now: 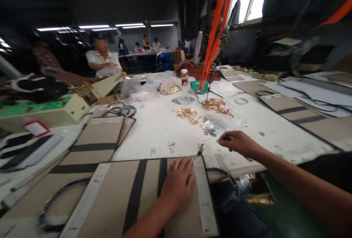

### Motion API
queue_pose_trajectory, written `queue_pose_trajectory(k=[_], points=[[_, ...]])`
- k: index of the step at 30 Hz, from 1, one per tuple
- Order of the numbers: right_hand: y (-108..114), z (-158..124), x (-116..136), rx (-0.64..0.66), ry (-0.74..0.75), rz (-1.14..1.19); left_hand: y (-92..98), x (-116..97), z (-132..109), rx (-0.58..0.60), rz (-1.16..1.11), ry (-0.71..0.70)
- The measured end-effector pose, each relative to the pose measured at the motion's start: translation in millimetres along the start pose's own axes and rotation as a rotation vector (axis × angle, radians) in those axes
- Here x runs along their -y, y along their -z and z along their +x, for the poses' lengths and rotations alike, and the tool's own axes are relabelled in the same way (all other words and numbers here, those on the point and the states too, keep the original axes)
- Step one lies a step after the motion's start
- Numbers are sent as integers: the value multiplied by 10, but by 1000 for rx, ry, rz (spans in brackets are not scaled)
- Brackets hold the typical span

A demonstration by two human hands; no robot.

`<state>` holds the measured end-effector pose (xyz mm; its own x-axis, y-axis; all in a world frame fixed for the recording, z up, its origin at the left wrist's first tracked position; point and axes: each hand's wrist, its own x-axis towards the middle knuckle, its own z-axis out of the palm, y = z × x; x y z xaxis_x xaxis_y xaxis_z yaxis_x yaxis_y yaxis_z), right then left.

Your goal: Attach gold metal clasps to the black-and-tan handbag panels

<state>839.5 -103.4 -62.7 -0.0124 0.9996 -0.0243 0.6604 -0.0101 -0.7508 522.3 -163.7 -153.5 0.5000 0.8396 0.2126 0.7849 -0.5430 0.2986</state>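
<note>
Laying your left hand (180, 179) flat, fingers outstretched and nearly together, you touch the beige panel (112, 186) at the bottom centre of the frame, near its right-hand pale strip (202, 197); this hand grips nothing. For a steady panel, spread the pressure through palm and fingertips rather than pushing at one spot. Your right hand (237, 142), right of centre, has its fingers closed around a small dark piece (230, 138), too blurred to name; a light pinch with the tip free should give you better control.

At the panel's top edge, close to its right corner, a shiny metal fitting (202, 148) sits on a dark tab between your hands. Line up by eye on that fitting, and mind that the panel doesn't skew under your palm.

Further out, a smaller gold pile (188, 114) and a larger gold pile (216, 106) lie on the white table (148, 135), with a clear plastic bag (211, 126) just below them. Mind your right sleeve-side forearm there, as loose pieces would scatter easily.
</note>
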Motion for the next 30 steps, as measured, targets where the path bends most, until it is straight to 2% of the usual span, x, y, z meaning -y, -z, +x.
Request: queue_pose_trajectory(k=[1, 3, 6, 10, 13, 17, 21, 24, 27, 30], points=[[-105, 2, 122, 150, 20, 69, -20, 12, 30, -7, -5, -10], [-324, 18, 295, 309, 19, 142, -62, 25, 65, -26, -12, -32], [-604, 36, 424, 415, 54, 94, -62, 13, 67, -48, -31, -51], [-845, 67, 453, 393, 150, -107, -30, 14, 52, -82, -34, -60], [-940, 81, 452, 371, 153, -155, -76, 56, 33, -108, 0, -66], [-1007, 87, 445, 343, 143, -173, -218, 185, 9, -190, 94, -115], [-1057, 114, 412, 321, 151, -110, -345, 400, 45, -300, 194, -256], [-1090, 133, 402, 316, 139, -77, -429, 560, 85, -332, 238, -338], [-1118, 136, 406, 301, 107, -120, -572, 683, 104, -306, 258, -347], [-1133, 123, 411, 300, 111, -140, -782, 771, 105, -365, 255, -341]])
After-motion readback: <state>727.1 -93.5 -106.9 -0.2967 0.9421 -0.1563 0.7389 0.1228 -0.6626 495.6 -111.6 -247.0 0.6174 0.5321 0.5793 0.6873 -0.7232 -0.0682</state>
